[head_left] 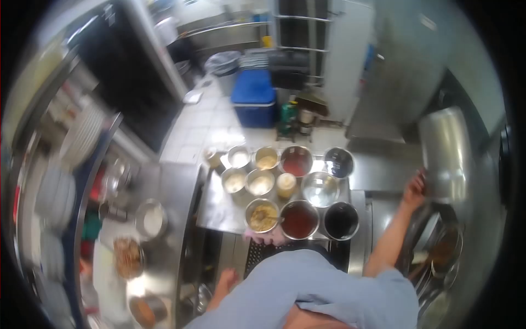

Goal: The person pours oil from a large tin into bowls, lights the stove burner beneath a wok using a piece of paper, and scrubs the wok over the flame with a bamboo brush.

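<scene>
My right hand [415, 189], out at the end of a stretched arm, is closed on the lower left edge of a large shiny metal piece [446, 156]. That piece stands upright above the stove side; whether it is a pot or a tray, I cannot tell. Low beside my body, my left hand [228, 279] has curled fingers with nothing visible in them. It is nearest to the left steel counter [178, 219]. In front of me, a steel table [213, 216] bears several metal bowls, among them a chunky yellow food [262, 217], a red sauce [299, 220] and a dark one [341, 221].
A pan with brown food [445, 252] sits on the right, below the metal piece. Stacked plates [55, 186] line the left shelf. A bowl of brown pieces [129, 257] stands on the left counter. Beyond the table are a blue cooler [253, 98] and a lined bin [223, 66].
</scene>
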Available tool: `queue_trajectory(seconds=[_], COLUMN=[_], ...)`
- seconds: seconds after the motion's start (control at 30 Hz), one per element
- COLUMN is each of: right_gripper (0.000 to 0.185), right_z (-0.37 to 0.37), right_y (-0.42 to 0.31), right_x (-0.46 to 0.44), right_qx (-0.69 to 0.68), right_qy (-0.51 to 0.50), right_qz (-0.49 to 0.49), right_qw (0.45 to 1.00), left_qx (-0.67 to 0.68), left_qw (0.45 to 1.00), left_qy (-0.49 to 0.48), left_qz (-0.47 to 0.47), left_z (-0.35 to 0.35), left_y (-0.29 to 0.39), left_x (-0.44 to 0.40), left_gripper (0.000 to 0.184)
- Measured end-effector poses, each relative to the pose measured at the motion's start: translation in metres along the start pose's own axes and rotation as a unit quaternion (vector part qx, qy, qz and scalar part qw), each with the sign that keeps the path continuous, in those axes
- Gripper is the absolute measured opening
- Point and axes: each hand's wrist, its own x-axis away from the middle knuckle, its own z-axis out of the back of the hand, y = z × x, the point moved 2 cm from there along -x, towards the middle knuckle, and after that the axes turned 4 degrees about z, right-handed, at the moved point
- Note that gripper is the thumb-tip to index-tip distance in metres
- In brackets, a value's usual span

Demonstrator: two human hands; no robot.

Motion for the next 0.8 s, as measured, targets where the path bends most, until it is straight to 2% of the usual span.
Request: queue_trajectory(seconds=[0.03,0.07,0.17,0.37,0.47,0.53,0.63,0.7,0.77,0.8], right_gripper=[0.056,0.059,0.048,0.051,0.051,0.05,0.047,0.049,0.045,0.043], right_z=[-0.01,-0.025,-0.049,-0.08,-0.076,-0.077,-0.084,-0.073,-0.038,-0.038], right_y=[0.007,0.01,0.024,0.046,0.03,0.021,0.025,0.012,0.01,0.023], right_x=[0.005,0.009,0.02,0.06,0.098,0.124,0.141,0.154,0.173,0.177], right_qx=[0.038,0.08,0.1,0.099,0.105,0.094,0.106,0.105,0.078,0.114], right_qy=[0.003,0.004,-0.038,-0.051,0.01,0.025,0.038,0.045,0.07,0.082], right_qz=[0.008,0.025,0.0,-0.006,0.043,0.031,-0.01,-0.036,-0.074,-0.08], right_qw=[0.999,0.997,0.994,0.994,0.993,0.995,0.994,0.993,0.992,0.987], left_qx=[0.027,-0.004,0.043,-0.014,-0.039,-0.039,-0.019,-0.019,-0.011,-0.007], left_qw=[1.0,0.999,0.998,0.999,0.998,0.998,1.0,0.998,0.997,0.997], left_qy=[-0.009,0.017,0.027,0.013,-0.017,-0.027,0.014,0.062,0.058,0.056], left_qz=[0.007,0.03,0.032,0.044,0.036,0.029,0.012,-0.014,-0.045,-0.06], left_z=[0.0,-0.01,0.004,0.029,0.044,0.053,0.065,0.059,0.056,0.05], left_y=[0.004,0.046,0.024,0.022,0.024,0.016,0.011,0.03,0.036,0.039], left_x=[0.004,0.065,0.034,0.036,0.037,0.028,0.032,0.061,0.064,0.068], left_gripper=[0.021,0.022,0.024,0.025,0.024,0.022,0.019,0.021,0.022,0.023])
